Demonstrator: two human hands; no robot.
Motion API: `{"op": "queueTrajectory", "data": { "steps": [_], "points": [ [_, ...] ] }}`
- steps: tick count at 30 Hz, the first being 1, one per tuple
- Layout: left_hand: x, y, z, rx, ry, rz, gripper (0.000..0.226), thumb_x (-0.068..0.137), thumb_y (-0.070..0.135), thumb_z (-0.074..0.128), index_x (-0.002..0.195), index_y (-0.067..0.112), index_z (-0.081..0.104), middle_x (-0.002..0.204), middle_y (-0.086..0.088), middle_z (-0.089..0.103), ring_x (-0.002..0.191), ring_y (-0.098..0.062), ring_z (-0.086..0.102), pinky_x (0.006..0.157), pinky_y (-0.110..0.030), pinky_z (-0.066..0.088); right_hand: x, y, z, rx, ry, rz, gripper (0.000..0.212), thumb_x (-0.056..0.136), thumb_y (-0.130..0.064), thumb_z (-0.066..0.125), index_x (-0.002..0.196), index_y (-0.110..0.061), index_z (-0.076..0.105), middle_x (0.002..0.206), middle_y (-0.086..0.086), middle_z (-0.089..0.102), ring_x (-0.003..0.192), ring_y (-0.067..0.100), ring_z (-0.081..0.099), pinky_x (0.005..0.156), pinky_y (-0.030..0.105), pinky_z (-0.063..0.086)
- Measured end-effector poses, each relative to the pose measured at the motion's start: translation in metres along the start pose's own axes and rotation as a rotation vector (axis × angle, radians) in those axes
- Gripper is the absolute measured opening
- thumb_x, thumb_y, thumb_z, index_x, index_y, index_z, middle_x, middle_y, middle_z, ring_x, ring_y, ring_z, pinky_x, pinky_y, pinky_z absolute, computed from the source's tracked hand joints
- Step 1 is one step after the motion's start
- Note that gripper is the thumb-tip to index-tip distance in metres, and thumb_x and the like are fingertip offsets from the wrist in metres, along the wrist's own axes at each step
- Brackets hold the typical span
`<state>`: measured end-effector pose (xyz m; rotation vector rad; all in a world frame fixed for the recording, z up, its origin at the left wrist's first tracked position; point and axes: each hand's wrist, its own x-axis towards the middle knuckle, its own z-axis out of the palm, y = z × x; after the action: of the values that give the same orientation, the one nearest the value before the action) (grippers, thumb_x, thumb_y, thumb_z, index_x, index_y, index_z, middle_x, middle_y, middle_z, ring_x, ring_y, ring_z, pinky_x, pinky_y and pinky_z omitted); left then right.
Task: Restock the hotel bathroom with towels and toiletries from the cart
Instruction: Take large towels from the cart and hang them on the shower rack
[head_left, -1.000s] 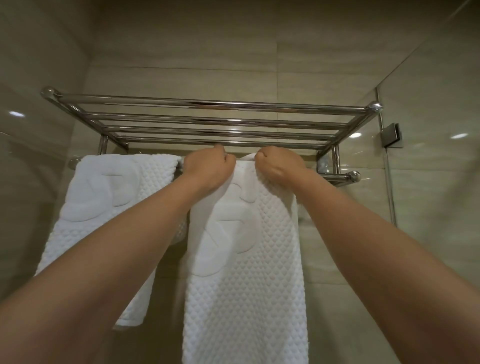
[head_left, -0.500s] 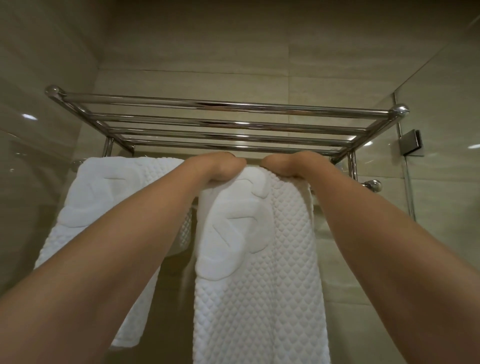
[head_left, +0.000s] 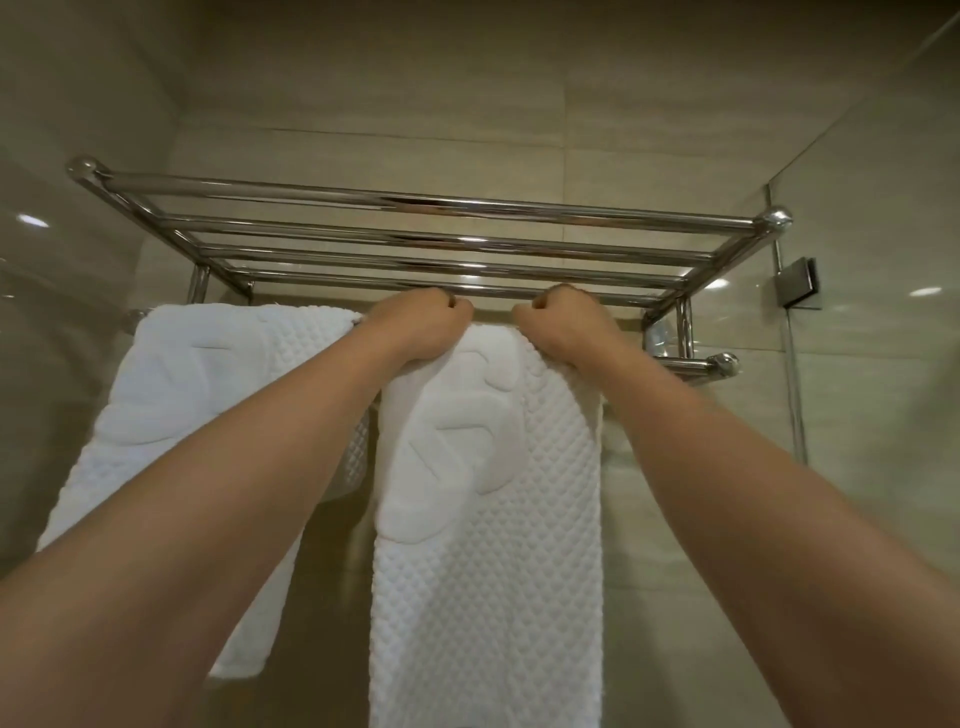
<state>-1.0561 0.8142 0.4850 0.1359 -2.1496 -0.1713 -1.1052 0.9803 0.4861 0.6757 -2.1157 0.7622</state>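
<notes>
**Lifted toward the chrome towel rack (head_left: 415, 200)**

Up since half a second ago: left hand (head_left: 421, 325) and right hand (head_left: 563, 327), knuckles now at the lowest bar (head_left: 493, 292), both curled tight, pinching the top fold of the white waffle towel (head_left: 488, 519). Draped over the lower rail (head_left: 691, 366) at frame centre, hanging long. Just beside, centre left, second white towel (head_left: 208, 389).

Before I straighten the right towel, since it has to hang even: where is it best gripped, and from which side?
Grip the right towel at its top fold, where it bends over the rail, one hand near each edge, as the left hand and right hand do. Come from the front, under the shelf: below the fold the cloth hangs limp and would give little control.
</notes>
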Motion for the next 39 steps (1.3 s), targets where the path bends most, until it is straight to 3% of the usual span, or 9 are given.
{"op": "queueTrajectory", "data": {
  "steps": [5,11,13,17,25,30,33,36,39],
  "points": [
    [-0.015,0.006,0.005,0.08,0.22,0.067,0.05,0.102,0.044,0.022,0.095,0.015,0.062,0.083,-0.004,0.063,0.074,-0.021,0.056,0.063,-0.034,0.04,-0.023,0.014,0.013,-0.004,0.303,-0.168,0.032,0.096,-0.038,0.036,0.082,-0.019,0.057,0.07,-0.002,0.058,0.065,0.018,0.054,0.058,0.031,0.041],
    [-0.041,0.005,0.007,0.175,0.302,0.035,0.046,0.103,0.045,0.019,0.113,0.011,0.049,0.082,-0.005,0.06,0.071,-0.025,0.053,0.063,-0.035,0.038,-0.058,0.031,0.017,-0.061,0.345,-0.286,0.037,0.093,-0.048,0.038,0.111,-0.021,0.056,0.096,-0.001,0.064,0.087,0.017,0.055,0.075,0.035,0.045],
    [-0.051,0.006,0.009,0.165,0.331,0.038,0.044,0.103,0.044,0.023,0.113,0.011,0.05,0.091,-0.009,0.063,0.079,-0.028,0.057,0.067,-0.037,0.043,-0.063,0.029,0.018,-0.102,0.353,-0.252,0.045,0.089,-0.05,0.042,0.121,-0.021,0.057,0.115,0.001,0.062,0.106,0.02,0.05,0.09,0.039,0.04],
    [-0.068,0.009,0.011,0.146,0.37,0.005,0.042,0.101,0.038,0.031,0.125,0.013,0.053,0.129,-0.011,0.049,0.119,-0.027,0.044,0.1,-0.041,0.04,-0.072,0.026,0.018,-0.209,0.358,-0.069,0.052,0.091,-0.056,0.042,0.136,-0.033,0.053,0.14,0.005,0.042,0.127,0.026,0.035,0.106,0.042,0.026],
    [-0.1,0.015,0.008,-0.34,0.249,-0.362,0.063,0.095,0.036,0.053,0.146,0.013,0.022,0.147,-0.01,0.027,0.129,-0.03,0.038,0.102,-0.04,0.04,-0.083,0.014,0.015,0.04,0.17,0.064,0.054,0.098,-0.046,0.045,0.15,-0.032,0.035,0.145,0.009,0.019,0.12,0.036,0.047,0.092,0.042,0.045],
    [-0.107,0.025,0.005,-0.702,0.02,-0.609,0.079,0.099,0.034,0.045,0.153,0.01,-0.006,0.158,-0.009,0.02,0.139,-0.035,0.031,0.109,-0.045,0.032,-0.089,0.011,0.006,0.178,0.069,0.073,0.068,0.092,-0.033,0.053,0.154,-0.026,0.027,0.15,0.007,0.009,0.122,0.035,0.048,0.096,0.038,0.044],
    [-0.104,0.02,0.003,-0.745,0.039,-0.62,0.072,0.097,0.027,0.048,0.152,0.012,0.005,0.152,-0.01,0.03,0.13,-0.033,0.04,0.105,-0.044,0.04,-0.091,0.013,0.004,0.265,0.076,0.075,0.07,0.09,-0.013,0.055,0.154,-0.024,0.028,0.148,0.005,0.012,0.115,0.026,0.05,0.085,0.028,0.042],
    [-0.102,0.017,0.001,-0.767,0.129,-0.552,0.051,0.098,0.025,0.051,0.139,0.016,0.022,0.138,-0.008,0.039,0.106,-0.026,0.049,0.088,-0.037,0.046,-0.09,0.012,0.002,0.416,0.156,0.095,0.068,0.088,0.002,0.05,0.149,-0.025,0.038,0.142,0.002,0.023,0.087,0.01,0.049,0.077,0.025,0.044],
    [-0.093,0.016,-0.005,-0.703,0.232,-0.459,0.039,0.098,0.025,0.05,0.128,0.02,0.026,0.122,-0.003,0.045,0.094,-0.023,0.051,0.081,-0.035,0.047,-0.087,0.005,0.005,0.543,0.282,0.065,0.063,0.087,0.008,0.045,0.141,-0.024,0.047,0.138,-0.002,0.029,0.085,0.005,0.047,0.082,0.024,0.049]
  ]
}}
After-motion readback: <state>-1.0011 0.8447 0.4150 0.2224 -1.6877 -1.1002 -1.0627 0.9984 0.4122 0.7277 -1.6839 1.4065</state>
